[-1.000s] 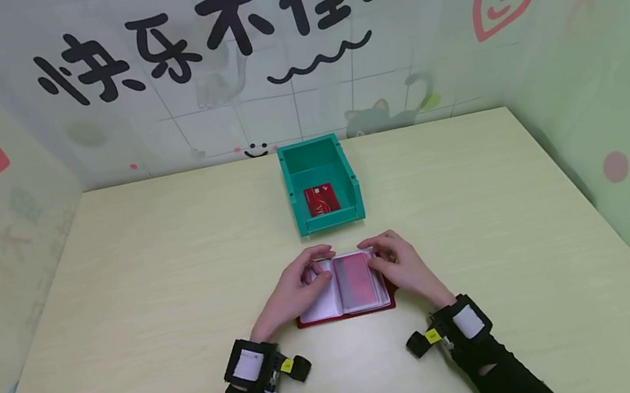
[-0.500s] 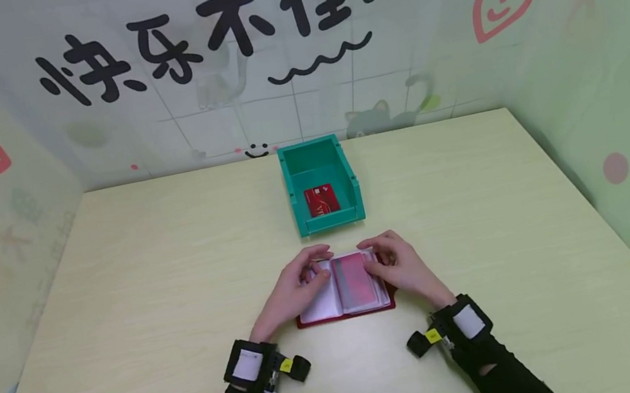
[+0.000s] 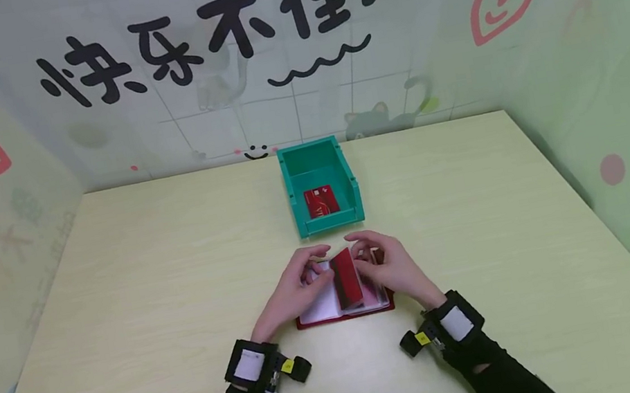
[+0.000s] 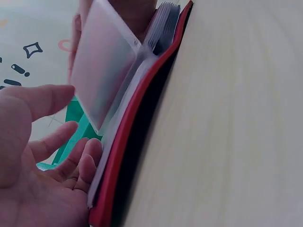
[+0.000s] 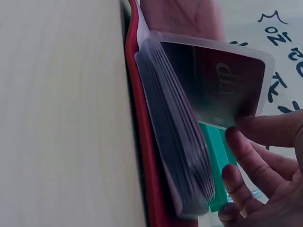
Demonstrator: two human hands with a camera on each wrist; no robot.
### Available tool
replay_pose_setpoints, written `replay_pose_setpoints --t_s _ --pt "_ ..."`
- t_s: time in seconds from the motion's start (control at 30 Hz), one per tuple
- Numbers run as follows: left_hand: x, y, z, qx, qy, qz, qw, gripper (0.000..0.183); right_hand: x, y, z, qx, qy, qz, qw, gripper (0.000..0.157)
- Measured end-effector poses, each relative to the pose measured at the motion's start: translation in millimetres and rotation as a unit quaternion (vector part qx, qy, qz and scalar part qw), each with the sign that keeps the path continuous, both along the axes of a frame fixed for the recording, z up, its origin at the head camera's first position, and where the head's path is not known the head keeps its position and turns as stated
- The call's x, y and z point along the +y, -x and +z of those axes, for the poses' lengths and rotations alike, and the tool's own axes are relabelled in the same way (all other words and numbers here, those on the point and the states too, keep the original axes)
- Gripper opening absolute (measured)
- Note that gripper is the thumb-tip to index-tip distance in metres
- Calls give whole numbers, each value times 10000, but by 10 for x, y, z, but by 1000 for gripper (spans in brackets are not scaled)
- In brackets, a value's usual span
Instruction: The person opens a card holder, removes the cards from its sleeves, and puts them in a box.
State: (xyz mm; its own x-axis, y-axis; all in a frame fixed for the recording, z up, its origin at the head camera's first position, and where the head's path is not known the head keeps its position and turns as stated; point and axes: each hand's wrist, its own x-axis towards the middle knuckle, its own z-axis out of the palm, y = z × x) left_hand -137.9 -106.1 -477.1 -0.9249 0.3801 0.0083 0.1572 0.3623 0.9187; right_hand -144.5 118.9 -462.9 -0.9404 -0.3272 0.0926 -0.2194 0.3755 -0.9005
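Pale wood-grain surface (image 3: 148, 289) underneath, the right hand (image 3: 390, 264) pinches a raised clear card sleeve (image 3: 347, 280); the left hand (image 3: 304, 284) lies loosely bent beside it. Between them sits an open red card holder (image 3: 321, 305), and beyond, a teal bin (image 3: 332, 222) holds a red card (image 3: 321, 201).

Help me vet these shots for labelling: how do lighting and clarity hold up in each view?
Head view: bright and fairly even, with the backdrop lettering crisp; left wrist view: hazier, the raised sleeve milky and indistinct; right wrist view: dimmer, the card in that sleeve dark with faint print, the stacked sleeves shadowed.
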Motion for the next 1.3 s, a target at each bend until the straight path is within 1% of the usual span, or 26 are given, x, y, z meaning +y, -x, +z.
replay_pose_setpoints --t_s 0.1,0.17,0.23,0.33,0.47,0.6,0.7,0.77,0.83,0.93,1.03,1.13,1.3 --pt "-1 14 5 -201 -278 232 9991 44 -122 -6 33 -85 -109 174 9998 47" --pt "-16 26 11 -418 -456 349 9975 43 -194 -9 48 -169 -342 236 9990 42" --pt "-43 33 29 -566 -541 372 9962 42 -249 -10 54 -165 -661 295 9972 33" --pt "-120 39 71 -627 -406 332 9967 37 -310 -4 65 50 -1156 369 9926 20" --pt "-270 57 116 -795 -204 268 9963 28 -358 6 71 321 -1605 408 9857 14" --pt "-423 75 128 -1223 -169 121 9923 25 -384 2 84 349 -1916 445 9799 19" --pt "-491 72 138 -1718 -171 36 9850 25 -401 -9 95 376 -2208 492 9734 28" --pt "-509 64 150 -2026 -147 65 9791 25 -412 -19 102 412 -2393 519 9687 35" --pt "-511 57 159 -2250 -107 129 9742 25 -416 -30 101 453 -2555 536 9643 41" --pt "-497 56 163 -2361 16 241 9714 24 -411 -44 86 494 -2658 516 9614 46" --pt "-484 60 153 -2404 90 332 9701 24 -401 -59 55 564 -2642 441 9618 45" --pt "-477 62 138 -2459 80 397 9684 23 -392 -83 35 596 -2524 352 9651 45" --pt "-477 61 133 -2429 12 410 9692 21 -376 -122 42 680 -2218 236 9724 42"
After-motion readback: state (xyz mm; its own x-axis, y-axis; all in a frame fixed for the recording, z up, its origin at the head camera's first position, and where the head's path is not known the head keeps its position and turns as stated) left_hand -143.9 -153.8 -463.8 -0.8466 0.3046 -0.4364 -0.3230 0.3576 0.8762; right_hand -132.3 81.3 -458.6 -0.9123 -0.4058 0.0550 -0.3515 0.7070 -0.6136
